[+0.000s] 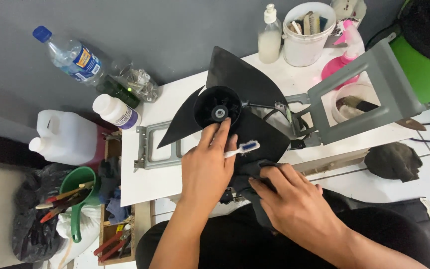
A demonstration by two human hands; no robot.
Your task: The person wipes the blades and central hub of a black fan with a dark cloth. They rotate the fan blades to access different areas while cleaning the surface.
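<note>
Two bare hands work over a black plastic fan blade assembly (235,107) that lies on a low white desk (150,179) set against a grey wall (165,30). The floor right of the fan is white tile, with a dark rag (393,161) lying on it. A grey metal bracket frame (369,94) extends from under the fan toward the right, and part of it shows left of the fan. Behind the fan stand a white pump bottle (269,36), a white plastic tub of brushes (307,34) and a pink spray bottle (347,52). Left of the fan, beyond the desk edge, are a clear water bottle with a blue cap (68,54), a small white bottle (115,111), a white jerrycan (63,137) and a green jug holding pencils and brushes (78,192).

The left hand (207,169) reaches forward, palm down, its grip closed around a white toothbrush with blue bristles (242,148), fingertips touching the fan's round hub. The right hand (294,199) lies just right of it, palm down, fingers clamped on a dark cloth (255,172) pressed against the near blade edge.
</note>
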